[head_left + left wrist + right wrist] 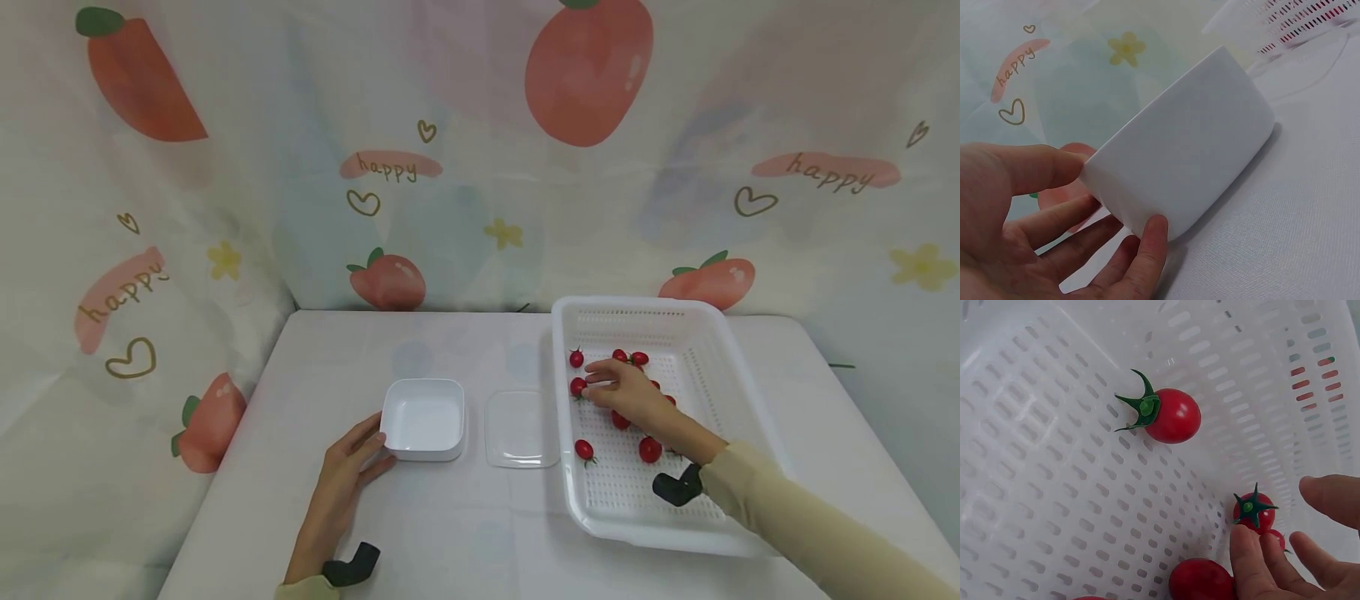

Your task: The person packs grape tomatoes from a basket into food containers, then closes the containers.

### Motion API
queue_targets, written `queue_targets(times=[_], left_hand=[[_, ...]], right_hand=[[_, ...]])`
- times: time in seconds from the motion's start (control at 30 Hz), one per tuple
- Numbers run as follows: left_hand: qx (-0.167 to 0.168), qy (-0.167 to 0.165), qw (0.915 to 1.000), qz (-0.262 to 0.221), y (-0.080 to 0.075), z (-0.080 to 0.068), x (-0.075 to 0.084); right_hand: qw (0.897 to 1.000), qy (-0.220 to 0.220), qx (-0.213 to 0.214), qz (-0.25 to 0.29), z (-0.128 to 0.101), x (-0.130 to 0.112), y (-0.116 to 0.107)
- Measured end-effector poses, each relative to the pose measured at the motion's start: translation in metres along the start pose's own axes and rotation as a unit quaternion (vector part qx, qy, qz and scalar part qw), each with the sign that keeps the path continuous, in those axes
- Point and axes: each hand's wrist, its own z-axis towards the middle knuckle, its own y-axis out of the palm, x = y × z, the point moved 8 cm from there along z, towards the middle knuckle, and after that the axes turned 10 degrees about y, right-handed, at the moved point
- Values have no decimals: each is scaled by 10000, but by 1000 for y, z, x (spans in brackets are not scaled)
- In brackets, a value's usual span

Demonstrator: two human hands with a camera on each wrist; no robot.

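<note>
A square white box (423,417) stands upright on the table, left of middle. My left hand (352,458) rests against its left side. In the left wrist view, the thumb and fingers (1155,231) touch the outside of the box wall about one corner. My right hand (626,392) reaches into a white perforated basket (720,375), just above several cherry tomatoes. Its thumb and fingers are apart in the right wrist view, with nothing between them. The fingertips lie close beside a tomato (1257,511) with a green calyx; whether they touch it I cannot tell.
A clear plastic lid (521,429) lies flat between box and basket. Another tomato (584,451) is near the basket's left wall, and one more tomato (1175,415) shows in the right wrist view. A printed cloth (480,208) hangs behind the table.
</note>
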Motion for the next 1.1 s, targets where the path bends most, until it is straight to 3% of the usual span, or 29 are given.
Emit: queue_targets(times=[0.73,1.1], left_hand=[[120,-76,9999,-98,1,1,-5],[107,0,9999,-91,0,1,-4]], right_hand=[[9974,-108,256,-667,13,-1,12],[9985,-345,259,-331,11,0,10]])
